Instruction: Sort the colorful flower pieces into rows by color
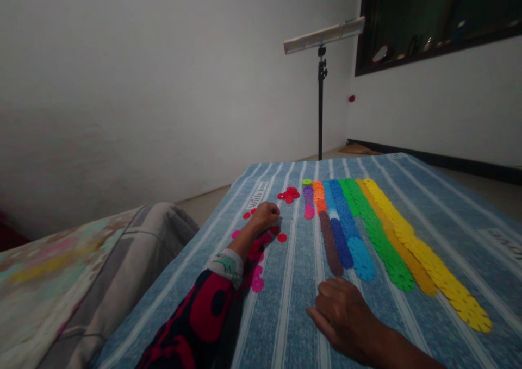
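Note:
My left hand point(266, 216) lies curled with fingers closed on the blue striped cloth point(428, 195), among loose red discs point(281, 237) and pink discs point(256, 283); what it holds, if anything, is hidden. A small heap of red discs point(289, 195) sits just beyond it. My right hand point(340, 312) rests palm down on the cloth, fingers bent loosely, near the end of the brown disc row point(329, 244). Rows of overlapping discs run away from me: purple point(308, 195), orange point(318, 195), blue point(346, 233), green point(379, 236), amber point(402, 249) and yellow point(432, 260).
A folded grey and patterned blanket point(122, 271) lies to the left of the cloth. A light bar on a black stand point(321, 102) rises behind the surface near the white wall. A dark framed window point(440, 16) is at upper right.

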`<state>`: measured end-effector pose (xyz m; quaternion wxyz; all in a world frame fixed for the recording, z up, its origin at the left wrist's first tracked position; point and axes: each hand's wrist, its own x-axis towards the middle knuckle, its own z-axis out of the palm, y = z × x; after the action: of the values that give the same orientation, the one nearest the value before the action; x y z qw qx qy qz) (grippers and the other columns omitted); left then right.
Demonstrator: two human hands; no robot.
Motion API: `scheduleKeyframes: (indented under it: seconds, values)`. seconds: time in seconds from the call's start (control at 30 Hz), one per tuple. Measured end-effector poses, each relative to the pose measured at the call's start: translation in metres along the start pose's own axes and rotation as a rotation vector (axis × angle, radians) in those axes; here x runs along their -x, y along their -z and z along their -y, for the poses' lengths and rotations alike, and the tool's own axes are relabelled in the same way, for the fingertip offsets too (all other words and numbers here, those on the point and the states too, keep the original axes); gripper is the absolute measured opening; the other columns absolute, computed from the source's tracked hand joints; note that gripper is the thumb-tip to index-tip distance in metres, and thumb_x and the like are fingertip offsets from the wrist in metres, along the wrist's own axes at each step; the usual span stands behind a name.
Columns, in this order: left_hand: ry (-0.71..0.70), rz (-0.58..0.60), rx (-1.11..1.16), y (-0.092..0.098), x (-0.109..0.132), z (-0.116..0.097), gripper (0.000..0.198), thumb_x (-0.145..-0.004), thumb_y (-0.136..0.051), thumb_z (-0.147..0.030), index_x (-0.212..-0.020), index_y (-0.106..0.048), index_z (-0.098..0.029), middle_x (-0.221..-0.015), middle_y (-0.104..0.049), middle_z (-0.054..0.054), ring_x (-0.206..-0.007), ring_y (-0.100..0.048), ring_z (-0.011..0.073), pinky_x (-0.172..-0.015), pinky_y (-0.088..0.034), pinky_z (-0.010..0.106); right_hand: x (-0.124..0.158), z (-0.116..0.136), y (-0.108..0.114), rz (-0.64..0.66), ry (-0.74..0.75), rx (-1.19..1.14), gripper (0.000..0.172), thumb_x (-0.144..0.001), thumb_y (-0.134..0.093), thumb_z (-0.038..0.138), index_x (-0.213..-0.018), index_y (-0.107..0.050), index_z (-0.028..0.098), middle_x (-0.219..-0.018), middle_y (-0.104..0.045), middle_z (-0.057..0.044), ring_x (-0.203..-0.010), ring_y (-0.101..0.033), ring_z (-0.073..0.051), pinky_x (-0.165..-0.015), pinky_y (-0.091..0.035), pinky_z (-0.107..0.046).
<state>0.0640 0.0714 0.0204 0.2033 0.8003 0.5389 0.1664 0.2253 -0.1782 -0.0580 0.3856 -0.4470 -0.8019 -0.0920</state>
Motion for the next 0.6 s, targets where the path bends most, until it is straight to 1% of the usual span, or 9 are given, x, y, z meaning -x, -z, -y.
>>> scheduleKeyframes:
  seconds: [0.13, 0.3, 0.37, 0.47, 0.6]
  values:
    - [-0.015, 0.042, -0.112, 0.007, 0.012, 0.017, 0.010, -0.068, -0.064, -0.009, -0.065, -0.071, -0.016, -0.058, -0.062, -0.002, -0.064, -0.058, 0.0130, -0.065, -0.043, 0.022, 0.002, -0.001, -0.001, 0.007, -0.002, -0.012, 0.029, -0.093, -0.052, 0.018, -0.064, -0.055, 0.020, -0.063, -0.055, -0.001, -0.061, -0.050, -0.016, -0.064, -0.029, -0.031]
    - [-0.010, 0.099, -0.065, 0.003, 0.022, 0.031, 0.014, -0.064, -0.061, -0.007, -0.068, -0.072, -0.015, -0.064, -0.067, 0.000, -0.064, -0.060, 0.0144, -0.063, -0.044, 0.024, 0.006, -0.002, -0.003, 0.005, 0.005, -0.013, 0.032, -0.095, -0.048, 0.018, -0.064, -0.055, 0.020, -0.063, -0.055, -0.002, -0.061, -0.049, -0.016, -0.063, -0.028, -0.031]
    - [-0.005, 0.108, -0.043, 0.003, 0.027, 0.033, 0.015, -0.063, -0.061, -0.006, -0.068, -0.072, -0.014, -0.063, -0.065, 0.000, -0.064, -0.060, 0.0149, -0.063, -0.044, 0.025, 0.006, -0.003, -0.003, 0.009, 0.006, -0.011, 0.032, -0.095, -0.048, 0.018, -0.064, -0.055, 0.020, -0.062, -0.054, -0.001, -0.061, -0.049, -0.016, -0.064, -0.028, -0.031]
    - [-0.033, 0.126, -0.036, 0.007, 0.033, 0.033, 0.015, -0.061, -0.060, -0.004, -0.065, -0.070, -0.014, -0.059, -0.061, -0.002, -0.065, -0.059, 0.0145, -0.064, -0.043, 0.025, 0.006, -0.003, -0.002, 0.009, 0.022, -0.010, 0.032, -0.095, -0.047, 0.018, -0.063, -0.055, 0.020, -0.062, -0.054, -0.001, -0.060, -0.048, -0.017, -0.063, -0.028, -0.031]
    - [-0.040, 0.169, -0.074, 0.014, 0.042, 0.030, 0.015, -0.061, -0.060, -0.004, -0.067, -0.070, -0.013, -0.057, -0.056, -0.004, -0.061, -0.053, 0.0124, -0.060, -0.038, 0.023, 0.006, -0.003, -0.001, 0.017, 0.029, -0.007, 0.032, -0.095, -0.047, 0.019, -0.064, -0.056, 0.020, -0.062, -0.054, -0.002, -0.060, -0.049, -0.017, -0.062, -0.028, -0.031]
